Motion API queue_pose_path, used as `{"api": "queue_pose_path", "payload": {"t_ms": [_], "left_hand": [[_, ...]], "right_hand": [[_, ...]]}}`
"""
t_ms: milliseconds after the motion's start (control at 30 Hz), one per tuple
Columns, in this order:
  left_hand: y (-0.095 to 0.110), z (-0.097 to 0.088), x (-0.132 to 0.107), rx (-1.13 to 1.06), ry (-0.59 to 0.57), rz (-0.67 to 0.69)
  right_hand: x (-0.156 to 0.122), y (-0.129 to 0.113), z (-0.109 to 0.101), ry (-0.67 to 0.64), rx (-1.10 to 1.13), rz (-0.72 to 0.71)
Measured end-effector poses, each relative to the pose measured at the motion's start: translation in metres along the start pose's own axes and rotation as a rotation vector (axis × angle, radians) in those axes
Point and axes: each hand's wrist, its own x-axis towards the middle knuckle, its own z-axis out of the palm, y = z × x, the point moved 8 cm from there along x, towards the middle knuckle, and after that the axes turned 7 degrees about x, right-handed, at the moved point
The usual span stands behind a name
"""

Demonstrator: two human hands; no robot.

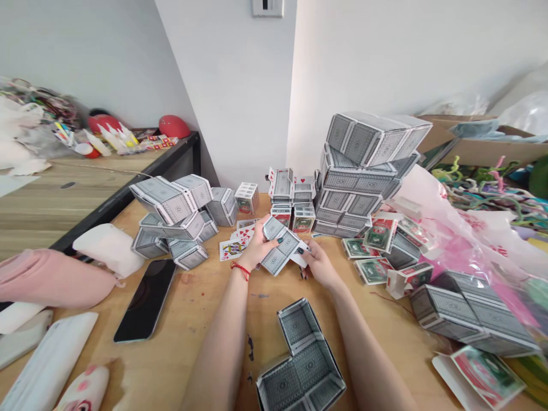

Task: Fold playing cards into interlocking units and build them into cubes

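My left hand (255, 249) and my right hand (319, 264) together grip a folded block of grey-backed playing cards (280, 246) over the middle of the wooden table (197, 337). The left hand, with a red thread at the wrist, wraps the block's left side. My right hand pinches its right end, where a white card face shows. Loose face-up cards (234, 242) lie just left of the hands. An L-shaped card block (302, 357) sits between my forearms near the front edge.
Stacked card blocks stand at back right (363, 177) and back left (175, 217). Small card cubes (291, 200) line the wall. A black phone (146, 299) lies at left. Card boxes (377, 251) and pink plastic (449, 228) crowd the right.
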Motion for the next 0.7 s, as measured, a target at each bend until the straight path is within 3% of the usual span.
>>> {"api": "queue_pose_path", "payload": {"t_ms": [300,533,700], "left_hand": [[0.000,-0.001,0.003,0.072,0.086,0.035],[-0.007,-0.019,0.003,0.104,0.281,-0.015],[-0.015,-0.013,0.003,-0.084,0.186,-0.135]], "right_hand": [[0.000,-0.004,0.002,0.000,0.019,-0.016],[-0.001,-0.010,-0.004,0.090,0.131,-0.047],[0.001,-0.008,-0.022,0.237,0.224,-0.103]]}}
